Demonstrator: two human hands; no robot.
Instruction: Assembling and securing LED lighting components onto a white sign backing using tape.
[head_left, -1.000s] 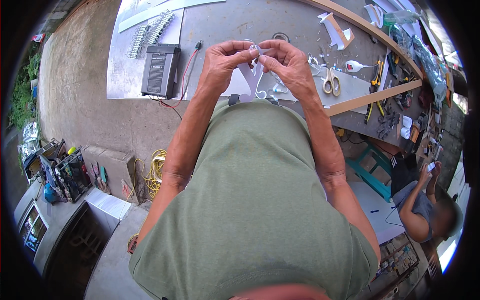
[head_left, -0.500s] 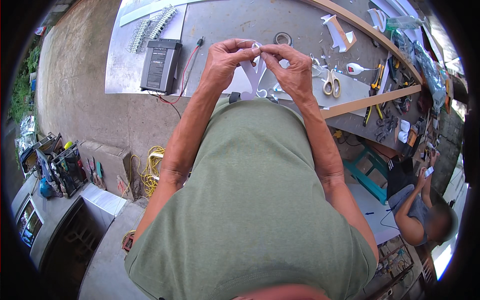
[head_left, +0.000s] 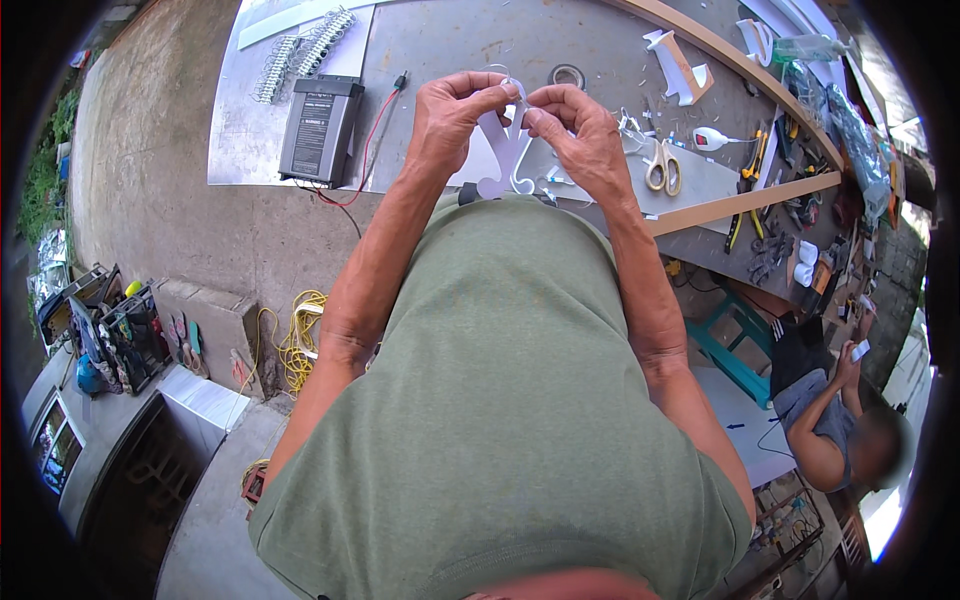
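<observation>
My left hand (head_left: pixel 452 118) is closed in a pinch on the upper end of a white curved, letter-shaped piece (head_left: pixel 505 160) with a thin raised edge strip. A thin wire-like loop shows above its fingertips. My right hand (head_left: pixel 585 140) is also closed, thumb and forefinger pinching at the same upper end, just right of the left fingertips. The fingers hide exactly which part it grips. The piece hangs upright in front of my shirt, over the near edge of the workbench. Scissors (head_left: pixel 663 168) with pale handles lie right of my right hand.
On the grey workbench (head_left: pixel 440 50) are a dark power supply box (head_left: pixel 320 130), a roll of tape (head_left: pixel 568 77), strings of small modules (head_left: pixel 305 42), another white letter piece (head_left: pixel 680 68), a white glue bottle (head_left: pixel 710 138) and pliers (head_left: pixel 752 160). A person (head_left: pixel 830 430) sits at the right.
My fingertips have drawn slightly apart, the left ones rising a little and the right ones shifting right. More of the white piece's upper end now shows between them.
</observation>
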